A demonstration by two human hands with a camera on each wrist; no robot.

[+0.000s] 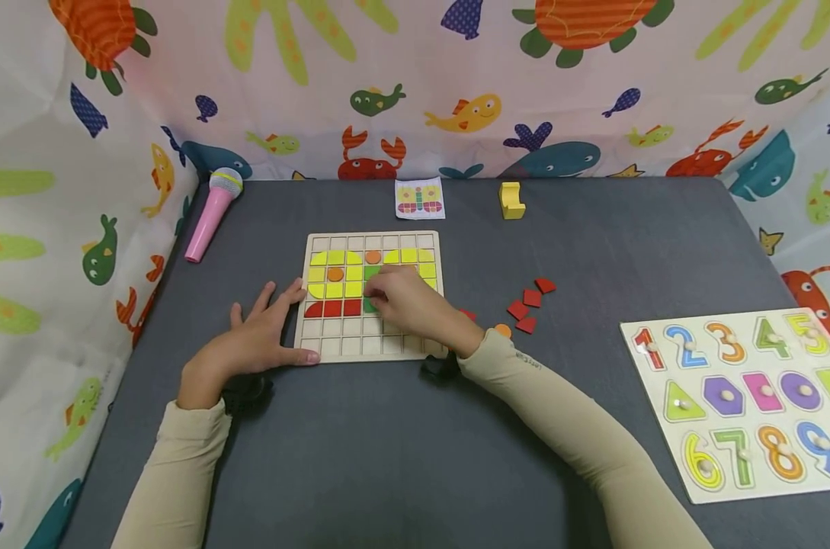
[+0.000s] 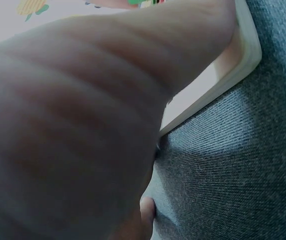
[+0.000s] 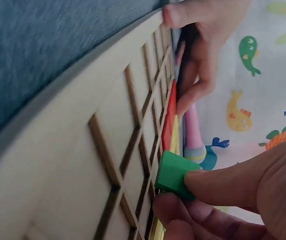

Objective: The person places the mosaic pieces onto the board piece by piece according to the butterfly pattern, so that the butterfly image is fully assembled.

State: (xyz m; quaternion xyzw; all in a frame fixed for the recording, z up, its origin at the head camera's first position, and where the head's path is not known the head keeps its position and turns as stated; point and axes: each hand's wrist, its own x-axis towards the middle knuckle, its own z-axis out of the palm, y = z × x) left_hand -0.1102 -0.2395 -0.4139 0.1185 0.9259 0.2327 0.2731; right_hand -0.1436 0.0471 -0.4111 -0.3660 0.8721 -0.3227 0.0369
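A wooden grid board (image 1: 339, 348) lies on the dark table, with yellow pieces (image 1: 354, 273), orange discs, green squares and a row of red pieces (image 1: 332, 308) in its cells. The right hand (image 1: 415, 305) is over the middle of the board; in the right wrist view its thumb and fingers pinch a green square piece (image 3: 175, 172) at the grid. Fingers spread, the left hand (image 1: 257, 339) rests at the board's left edge, thumb on the near left corner. The left wrist view shows mostly blurred hand (image 2: 82, 110) beside the board's edge (image 2: 203, 100).
Loose red pieces (image 1: 532, 297) and an orange disc (image 1: 503, 330) lie right of the board. Behind it are a picture card (image 1: 419, 199) and a yellow block (image 1: 511, 201). A pink microphone (image 1: 210, 217) lies at the back left, a number puzzle (image 1: 713, 366) at the right.
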